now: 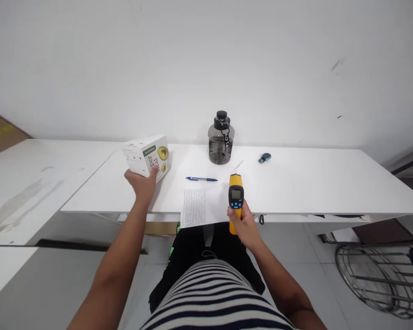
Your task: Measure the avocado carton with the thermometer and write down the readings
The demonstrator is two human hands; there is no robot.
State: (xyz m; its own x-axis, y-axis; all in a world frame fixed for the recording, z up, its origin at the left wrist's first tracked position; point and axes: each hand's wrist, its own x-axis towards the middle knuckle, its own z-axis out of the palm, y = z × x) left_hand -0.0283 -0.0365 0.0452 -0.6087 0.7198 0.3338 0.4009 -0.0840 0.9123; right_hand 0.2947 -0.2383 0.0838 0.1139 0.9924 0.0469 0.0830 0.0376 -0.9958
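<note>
Left hand [143, 184]: held carton [146, 155], droppable if grip slackened. Right hand [247, 227]: held yellow thermometer [236, 195]; a sweep could have dislodged overhanging paper [197, 208] alongside.

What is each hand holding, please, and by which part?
Left hand: white box, by its lower near end; right hand: yellow device, by its handle.

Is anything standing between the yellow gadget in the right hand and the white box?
Nothing upright, as seen from here. Only the blue pen and paper sheet lie between the yellow gadget, in the right hand, and the white box, in the left hand. The dark bottle stands farther back.
</note>
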